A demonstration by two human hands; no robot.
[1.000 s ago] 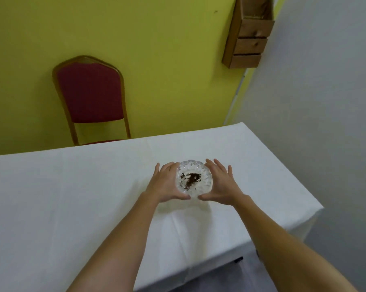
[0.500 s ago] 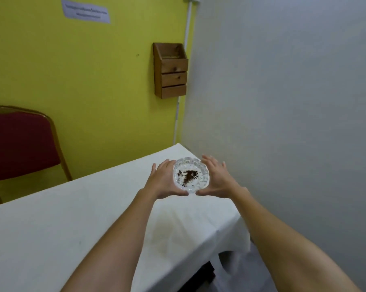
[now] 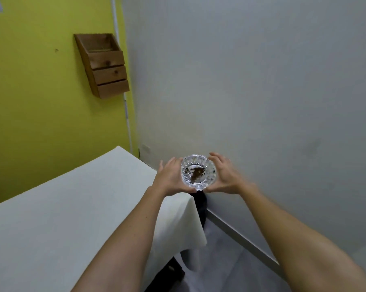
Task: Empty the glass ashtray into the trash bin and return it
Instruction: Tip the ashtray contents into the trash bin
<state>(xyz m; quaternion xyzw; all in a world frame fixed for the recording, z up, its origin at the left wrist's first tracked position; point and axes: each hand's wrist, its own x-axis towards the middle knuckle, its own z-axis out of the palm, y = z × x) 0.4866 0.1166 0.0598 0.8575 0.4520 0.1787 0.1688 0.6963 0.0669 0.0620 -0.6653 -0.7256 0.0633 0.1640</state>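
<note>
The round cut-glass ashtray holds a patch of brown ash in its middle. Both hands carry it in the air, level, past the right end of the table. My left hand cups its left side and my right hand cups its right side, thumbs under the near rim. A dark thing shows just below the ashtray between the tablecloth corner and the wall; I cannot tell whether it is the trash bin.
A white cloth covers the table, its corner hanging down at the right end. A grey wall stands close on the right. A wooden wall box hangs on the yellow wall. Grey floor lies between table and wall.
The ashtray has been lifted off the table and carried right, beyond the table's end. My view has swung right too; the red chair has left the picture.
</note>
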